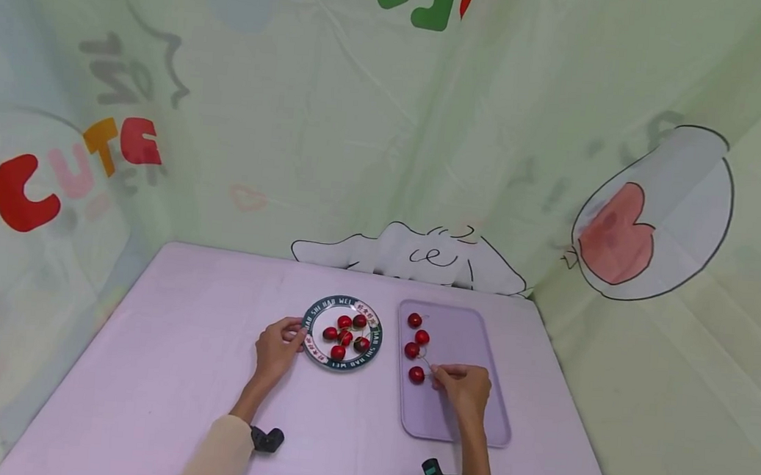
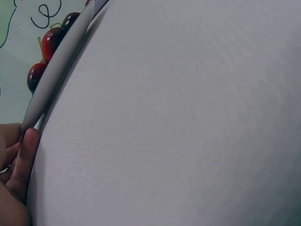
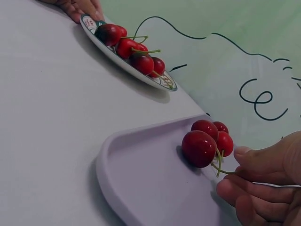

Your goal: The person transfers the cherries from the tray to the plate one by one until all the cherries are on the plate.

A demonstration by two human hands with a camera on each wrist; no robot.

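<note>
Lilac table [image 1: 168, 340] — left hand [image 1: 276, 348] grips cherry plate [image 1: 308, 339]; right hand [image 1: 466, 387] pinches a tray [image 1: 473, 332] cherry's [image 1: 416, 375] stem.

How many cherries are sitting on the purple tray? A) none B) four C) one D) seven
B: four red cherries lie in a line on the purple tray, and the right hand pinches the stem of the nearest one.

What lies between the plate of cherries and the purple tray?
Nothing: the head view shows only bare tablecloth between the plate and the tray.
</note>
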